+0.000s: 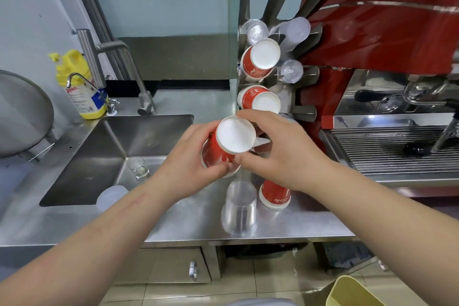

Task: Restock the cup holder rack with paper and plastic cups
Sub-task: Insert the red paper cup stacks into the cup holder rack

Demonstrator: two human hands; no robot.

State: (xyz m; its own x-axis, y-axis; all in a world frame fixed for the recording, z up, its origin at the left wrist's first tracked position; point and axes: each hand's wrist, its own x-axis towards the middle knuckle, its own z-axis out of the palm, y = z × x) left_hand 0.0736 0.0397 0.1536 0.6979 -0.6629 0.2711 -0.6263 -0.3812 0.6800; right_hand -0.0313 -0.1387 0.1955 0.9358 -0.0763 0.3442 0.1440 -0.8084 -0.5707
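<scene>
Head view shows both hands meeting above the counter [188,218], just in front of the cup holder rack [305,77] at its back edge. Left hand [183,169] grips a stack of red paper cups [224,146] from the left side, white base turned up toward the camera. Right hand [280,154] curls around the same stack from the right, thumb under the base rim. Two more red paper cup stacks [259,59] sit in the rack slots, with clear plastic cups [295,30] in the slots above and beside them. On the counter near its front edge, a clear plastic cup stack [241,208] stands upside down, and another red paper cup [274,194] lies just beside it. A sink [119,154] occupies the left part of the counter.
</scene>
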